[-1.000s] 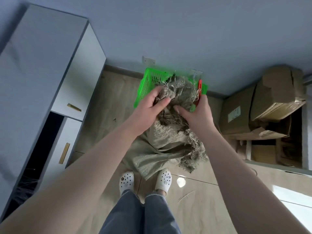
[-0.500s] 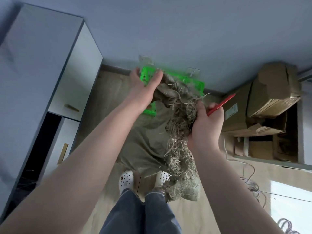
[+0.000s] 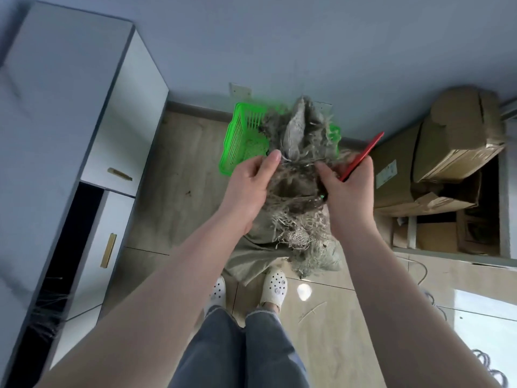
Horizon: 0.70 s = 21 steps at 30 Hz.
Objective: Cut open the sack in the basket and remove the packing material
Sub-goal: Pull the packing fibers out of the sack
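A bright green plastic basket [image 3: 237, 141] stands on the floor by the far wall. A frayed grey-brown sack [image 3: 296, 130] rises out of it, and a tangled mass of straw-like packing material [image 3: 296, 217] hangs from it down to the floor. My left hand [image 3: 251, 186] grips the left side of this bundle. My right hand [image 3: 349, 189] grips the right side and also holds a red cutter [image 3: 363, 155], which points up and to the right. A flat piece of sackcloth [image 3: 251, 259] lies on the floor in front of my feet.
A white cabinet [image 3: 84, 135] with gold handles runs along the left, one section standing open and dark. Cardboard boxes [image 3: 447, 152] are stacked at the right. Cables [image 3: 436, 301] lie on the tiled floor at lower right. My white clogs [image 3: 275, 284] stand just behind the sackcloth.
Both hands have come lower and closer together on the bundle. The left hand moved from the top of the sack down to its left side. The sack's top now stands up above the basket.
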Available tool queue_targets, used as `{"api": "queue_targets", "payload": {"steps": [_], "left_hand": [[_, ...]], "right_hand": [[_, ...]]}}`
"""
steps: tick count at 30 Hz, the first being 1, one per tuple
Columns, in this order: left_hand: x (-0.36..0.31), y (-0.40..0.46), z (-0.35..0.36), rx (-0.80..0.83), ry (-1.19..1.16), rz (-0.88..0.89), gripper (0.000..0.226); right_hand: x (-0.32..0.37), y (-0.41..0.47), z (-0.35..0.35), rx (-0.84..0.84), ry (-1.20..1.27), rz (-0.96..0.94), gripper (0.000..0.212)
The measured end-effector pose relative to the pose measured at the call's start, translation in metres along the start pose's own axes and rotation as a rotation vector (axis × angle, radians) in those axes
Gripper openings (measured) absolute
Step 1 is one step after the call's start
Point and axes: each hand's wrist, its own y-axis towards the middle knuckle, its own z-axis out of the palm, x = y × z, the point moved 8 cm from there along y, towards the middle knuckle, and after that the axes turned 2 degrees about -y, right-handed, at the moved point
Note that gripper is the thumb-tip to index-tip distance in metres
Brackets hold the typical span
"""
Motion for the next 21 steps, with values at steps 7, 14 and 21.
{"api": "queue_targets", "payload": {"steps": [7, 14, 21], "left_hand": [[0.004, -0.006, 0.003, 0.007, -0.256, -0.012, 0.030], [-0.009, -0.009, -0.012, -0.138, 0.090, 0.194, 0.038], [-0.027, -0.017, 0.006, 0.147, 0.248, 0.449, 0.041]], "right_hand": [[-0.002, -0.003, 0.023, 0.237, 0.134, 0.081, 0.058], [-0.006, 0.011, -0.005, -0.090, 0.103, 0.056, 0.033], [-0.009, 0.010, 0.010, -0.023, 0.198, 0.188, 0.031]]}}
